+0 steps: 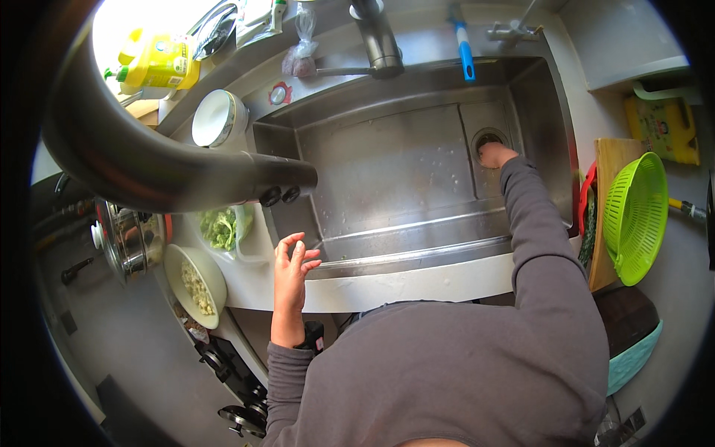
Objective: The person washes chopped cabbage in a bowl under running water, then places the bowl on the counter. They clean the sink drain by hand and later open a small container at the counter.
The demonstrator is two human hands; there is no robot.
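Observation:
My right hand (496,154) reaches down to the round drain (490,134) on the right side of the stainless steel sink (385,162). Its fingers are over or in the drain opening, so what they hold is hidden. Raised above the sink's front left corner, my left hand (291,268) has its fingers apart and nothing in them. Water drops dot the sink floor. A large dark faucet (195,173) curves across the upper left, close to the camera.
Chopped green vegetables fill a clear plastic container (226,229) left of the sink, near a pale bowl (195,285) of chopped food. White bowls (214,118) stand behind. A blue-handled brush (465,53) lies on the back rim. A green colander (637,218) leans against a wooden board (606,223) at right.

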